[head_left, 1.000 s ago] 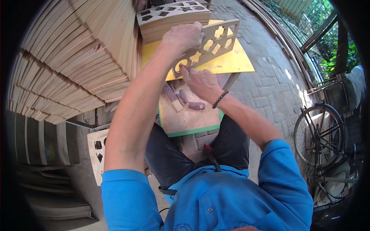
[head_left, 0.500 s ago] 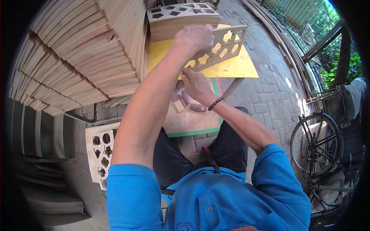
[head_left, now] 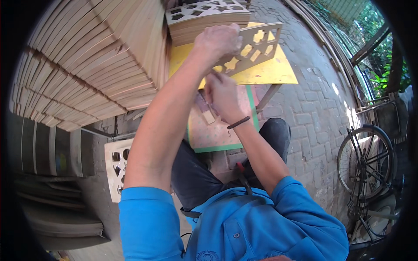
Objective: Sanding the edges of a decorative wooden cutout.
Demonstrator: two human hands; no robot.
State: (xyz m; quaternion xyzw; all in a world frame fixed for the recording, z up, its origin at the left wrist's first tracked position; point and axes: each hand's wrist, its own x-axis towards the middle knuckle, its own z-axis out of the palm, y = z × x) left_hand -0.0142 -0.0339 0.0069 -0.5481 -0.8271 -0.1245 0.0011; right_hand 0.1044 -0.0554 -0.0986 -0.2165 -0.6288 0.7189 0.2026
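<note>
A thin wooden board (head_left: 246, 37) with cut-out shapes, among them a star, stands tilted on edge over a yellow tabletop (head_left: 281, 74). My left hand (head_left: 217, 41) is closed over its upper edge. At the board's lower left edge is my right hand (head_left: 223, 93), fingers curled together and slightly blurred; whatever they may hold is hidden. Below that hand, on a pink sheet with a green border (head_left: 209, 141), lie a small pale wooden block (head_left: 209, 117) and a purplish piece (head_left: 201, 104), partly covered by the hand.
Behind my left hand rises a stack of similar cut-out boards (head_left: 209, 28). Tall piles of planks (head_left: 87, 56) fill the left side. Another cut-out board (head_left: 111, 161) is beside my left arm. A bicycle (head_left: 365, 163) stands at the right on brick paving.
My right hand has shifted slightly down and its wrist has turned, with the forearm swung inward. The board's right end has risen a little. My left hand keeps its grip.
</note>
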